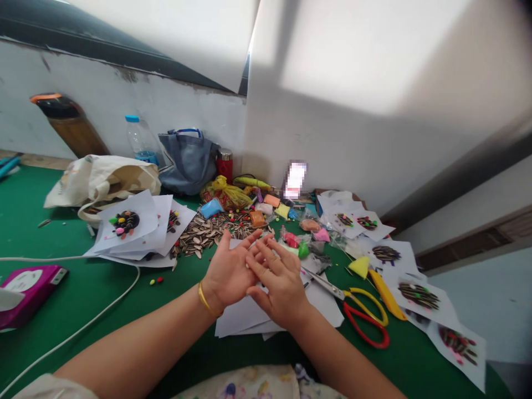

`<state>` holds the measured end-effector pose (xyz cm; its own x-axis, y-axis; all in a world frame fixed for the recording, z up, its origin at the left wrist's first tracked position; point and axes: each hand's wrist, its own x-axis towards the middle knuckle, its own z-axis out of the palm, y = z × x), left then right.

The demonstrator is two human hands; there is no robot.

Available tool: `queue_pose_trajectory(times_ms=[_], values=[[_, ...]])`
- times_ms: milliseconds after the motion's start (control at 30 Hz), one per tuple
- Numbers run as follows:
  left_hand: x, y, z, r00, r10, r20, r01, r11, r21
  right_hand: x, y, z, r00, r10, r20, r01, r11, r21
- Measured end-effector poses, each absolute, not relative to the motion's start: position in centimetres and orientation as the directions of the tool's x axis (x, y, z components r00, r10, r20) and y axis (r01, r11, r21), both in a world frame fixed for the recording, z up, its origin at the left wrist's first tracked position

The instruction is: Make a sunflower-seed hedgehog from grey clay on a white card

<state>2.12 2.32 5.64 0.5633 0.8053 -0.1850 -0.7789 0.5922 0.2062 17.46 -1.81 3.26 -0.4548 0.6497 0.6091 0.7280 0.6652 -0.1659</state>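
My left hand point(235, 269) is turned palm up with its fingers stretched out, a gold bangle on the wrist. Over its fingers and palm lies my right hand point(282, 282), palm down, its fingers extended and slightly apart. Whether anything small sits between the two palms is hidden. Beneath both hands, white paper sheets point(245, 318) rest on the green table. A heap of striped sunflower seeds point(201, 235) spreads just beyond my left hand. Scissors point(332, 287) with one yellow and one red handle lie right of my right hand, their blades reaching toward it.
Bagged coloured clay point(257, 219) lies behind the hands. Papers with seed designs are stacked at left point(137, 233) and lined up at right point(419, 296). A yellow cutter point(386, 295), a phone point(294, 180), a white cable point(103, 307) and a purple tissue pack point(31, 291) surround them.
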Motion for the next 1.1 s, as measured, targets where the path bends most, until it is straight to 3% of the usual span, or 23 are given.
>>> queue_pose_trajectory(times_ms=[467, 1100], values=[[2.21, 2.25, 5.86, 0.554, 0.806, -0.210, -0.775, 0.591, 0.226, 17.80, -1.86, 3.51, -0.497, 0.640, 0.586, 0.680, 0.707, -0.195], [2.77, 1.70, 5.85, 0.606, 0.770, -0.198, -0.715, 0.637, 0.288, 18.17, -1.21, 3.37, -0.263, 0.728, 0.633, 0.639, 0.623, -0.451]])
